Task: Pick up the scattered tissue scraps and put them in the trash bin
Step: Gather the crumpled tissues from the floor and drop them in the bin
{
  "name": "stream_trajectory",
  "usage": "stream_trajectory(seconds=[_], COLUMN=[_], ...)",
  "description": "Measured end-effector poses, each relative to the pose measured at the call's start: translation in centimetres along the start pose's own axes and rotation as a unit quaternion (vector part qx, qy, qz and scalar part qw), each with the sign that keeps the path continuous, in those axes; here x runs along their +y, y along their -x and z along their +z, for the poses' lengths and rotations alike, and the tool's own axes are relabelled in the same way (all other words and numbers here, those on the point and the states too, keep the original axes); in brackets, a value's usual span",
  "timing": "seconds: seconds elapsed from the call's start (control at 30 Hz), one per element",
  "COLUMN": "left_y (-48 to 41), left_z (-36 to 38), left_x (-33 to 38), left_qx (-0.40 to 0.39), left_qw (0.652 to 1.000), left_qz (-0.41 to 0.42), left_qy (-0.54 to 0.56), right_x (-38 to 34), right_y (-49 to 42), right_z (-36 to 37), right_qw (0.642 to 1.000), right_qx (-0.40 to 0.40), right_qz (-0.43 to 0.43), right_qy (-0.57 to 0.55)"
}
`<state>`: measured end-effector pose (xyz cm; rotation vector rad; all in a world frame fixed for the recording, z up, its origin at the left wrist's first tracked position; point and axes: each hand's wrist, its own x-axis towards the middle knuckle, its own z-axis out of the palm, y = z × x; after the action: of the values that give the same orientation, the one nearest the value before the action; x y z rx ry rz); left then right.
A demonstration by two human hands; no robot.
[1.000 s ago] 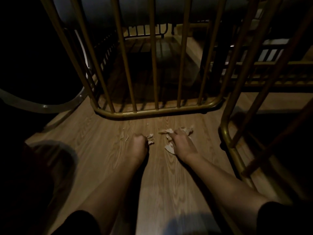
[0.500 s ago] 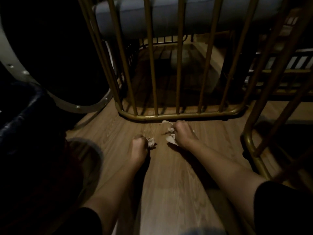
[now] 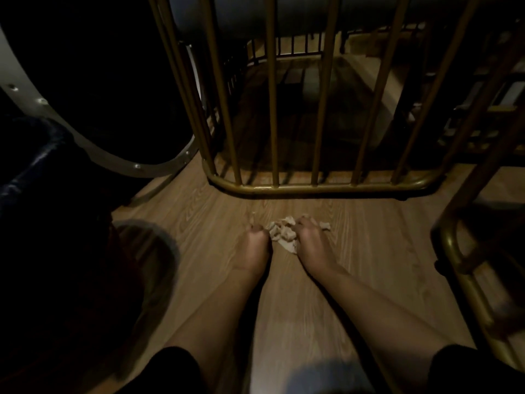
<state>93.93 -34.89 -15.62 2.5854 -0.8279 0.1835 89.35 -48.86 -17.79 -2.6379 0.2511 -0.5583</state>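
Note:
A small heap of pale tissue scraps [image 3: 281, 233] lies on the wooden floor [image 3: 355, 251] between my two hands. My left hand [image 3: 257, 248] is curled into a fist just left of the heap, its fingers hidden from me. My right hand [image 3: 308, 243] rests knuckles-up on the heap's right side, fingers bent over the scraps, and one scrap [image 3: 324, 224] pokes out past it. One tiny scrap [image 3: 252, 214] sits apart, closer to the railing. The dark trash bin [image 3: 31, 166] with a shiny liner stands at the left edge.
A gold metal railing base [image 3: 321, 189] with upright bars runs across just beyond the scraps. Another gold frame [image 3: 454, 251] stands close on the right. A curved white rim with rivets [image 3: 119, 162] arcs at the left, behind the bin.
Both hands have drawn closer together, sweeping the scattered scraps into one heap between them. The view has shifted, so the bin now shows at the left.

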Motion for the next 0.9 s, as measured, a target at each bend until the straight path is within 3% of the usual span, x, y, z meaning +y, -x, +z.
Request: stream_trajectory(seconds=[0.1, 0.2, 0.4, 0.6, 0.73, 0.9], left_y=[2.3, 4.9, 9.0, 9.7, 9.2, 9.3], left_z=[0.0, -0.2, -4.1, -17.7, -28.1, -38.6], left_x=[1.3, 2.2, 1.3, 1.9, 2.0, -0.7], left_qx=[0.002, 0.001, -0.025, 0.056, 0.147, 0.163], left_qw=[1.0, 0.999, 0.998, 0.996, 0.977, 0.971], left_qz=[0.012, 0.033, -0.024, 0.067, 0.154, 0.084], left_qy=[-0.023, -0.011, 0.046, 0.024, -0.035, -0.156], right_x=[-1.5, -2.3, -4.8, -13.4, -23.3, -34.4], right_y=[2.6, 4.0, 6.7, 3.9, -0.1, -3.0], right_z=[-0.6, -1.1, -3.8, -10.1, -16.1, -20.7], right_qw=[0.999, 0.999, 0.997, 0.996, 0.992, 0.975], right_qx=[0.011, -0.027, -0.067, -0.063, -0.01, -0.003], right_qz=[-0.029, -0.037, 0.009, -0.01, -0.1, -0.2], right_qy=[-0.014, -0.018, -0.044, -0.065, -0.081, -0.101])
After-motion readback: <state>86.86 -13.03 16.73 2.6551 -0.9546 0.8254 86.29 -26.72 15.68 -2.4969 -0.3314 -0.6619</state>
